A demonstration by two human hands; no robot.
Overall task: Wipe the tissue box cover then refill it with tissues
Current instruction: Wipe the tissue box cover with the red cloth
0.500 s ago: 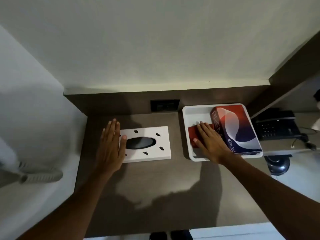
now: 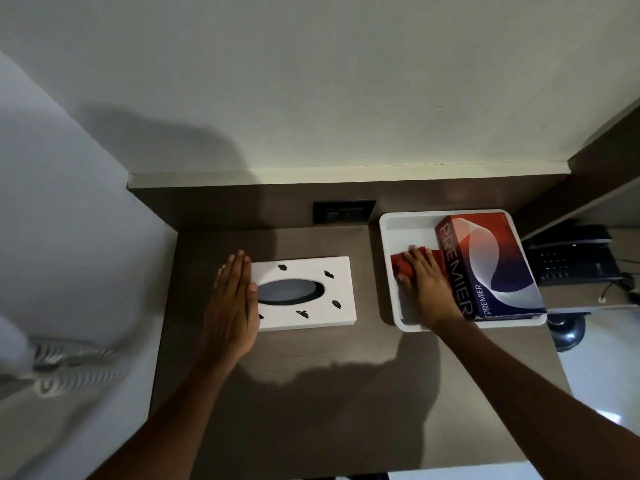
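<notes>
While my left hand (image 2: 231,303) lies flat with fingers straight and together on the left end of the white tissue box cover (image 2: 306,292), holding nothing, I see the cover resting on the brown desk (image 2: 311,393) with its dark oval slot facing up. My right hand (image 2: 426,285) is pressed palm-down on a red cloth (image 2: 401,265) inside the white tray (image 2: 389,244), fingers spread slightly; whether they grip the cloth I cannot tell. Beside it in the tray leans the PREMIER tissue box (image 2: 491,268). A black telephone (image 2: 571,258) sits further right.
</notes>
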